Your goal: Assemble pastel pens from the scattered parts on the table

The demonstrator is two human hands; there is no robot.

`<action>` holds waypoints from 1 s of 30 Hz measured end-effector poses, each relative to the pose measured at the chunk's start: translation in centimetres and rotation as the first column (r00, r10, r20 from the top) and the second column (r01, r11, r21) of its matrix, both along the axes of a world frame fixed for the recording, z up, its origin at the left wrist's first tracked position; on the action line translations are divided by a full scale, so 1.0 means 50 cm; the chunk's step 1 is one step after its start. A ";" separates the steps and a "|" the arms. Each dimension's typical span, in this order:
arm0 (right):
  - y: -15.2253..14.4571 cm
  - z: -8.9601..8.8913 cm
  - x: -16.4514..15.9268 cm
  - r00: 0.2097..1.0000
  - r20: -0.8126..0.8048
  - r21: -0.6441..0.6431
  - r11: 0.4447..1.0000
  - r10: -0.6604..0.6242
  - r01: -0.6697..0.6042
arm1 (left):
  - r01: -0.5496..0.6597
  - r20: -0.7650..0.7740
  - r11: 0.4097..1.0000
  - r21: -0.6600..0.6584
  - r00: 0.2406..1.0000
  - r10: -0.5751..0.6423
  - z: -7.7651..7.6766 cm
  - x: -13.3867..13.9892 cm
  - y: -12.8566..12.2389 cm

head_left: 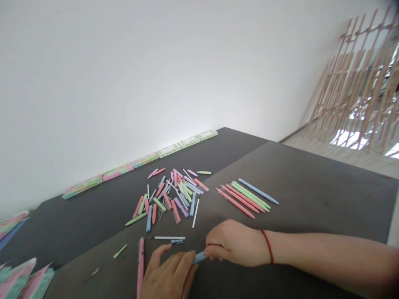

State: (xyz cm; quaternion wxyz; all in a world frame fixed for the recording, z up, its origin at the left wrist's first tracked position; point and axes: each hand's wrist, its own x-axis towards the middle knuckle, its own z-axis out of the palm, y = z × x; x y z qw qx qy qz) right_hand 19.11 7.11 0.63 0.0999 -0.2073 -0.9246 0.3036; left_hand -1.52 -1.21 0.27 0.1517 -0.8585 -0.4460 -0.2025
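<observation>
Between my two hands is a light blue pen barrel (200,257), only its middle showing. My left hand (170,274) is closed on its left end, with one finger raised. My right hand (232,245), a red cord round the wrist, pinches the other end. Just beyond my left fingers lie a white ink refill (170,238) and a small blue clip piece (177,241). A pink pen (141,265) lies beside my left hand, partly hidden by it. A small green pen part (120,251) rests farther left.
A loose pile of pastel pen parts (183,193) spreads across the middle of the dark table (327,199). Right of it, several whole pens (249,199) lie side by side. Flat boxes (170,150) line the wall; more packaging (26,280) sits at the near left.
</observation>
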 end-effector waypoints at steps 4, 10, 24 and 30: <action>0.000 0.003 0.001 0.998 -0.048 0.026 0.999 -0.032 0.034 | -0.006 0.014 0.999 0.032 1.000 0.006 0.004 0.005 0.001; -0.002 -0.004 0.001 0.993 -0.031 -0.147 0.983 -0.112 0.106 | -0.003 -0.002 1.000 -0.002 1.000 0.003 -0.004 0.003 -0.002; -0.006 -0.043 -0.029 0.967 -0.221 -0.964 0.177 -0.127 -0.197 | 0.499 0.876 0.777 -0.382 -0.071 0.477 -0.022 -0.025 0.036; -0.029 -0.064 -0.041 0.981 -0.178 -0.978 0.126 -0.082 -0.167 | 0.669 0.768 0.697 -0.256 -0.297 0.568 -0.008 0.023 0.006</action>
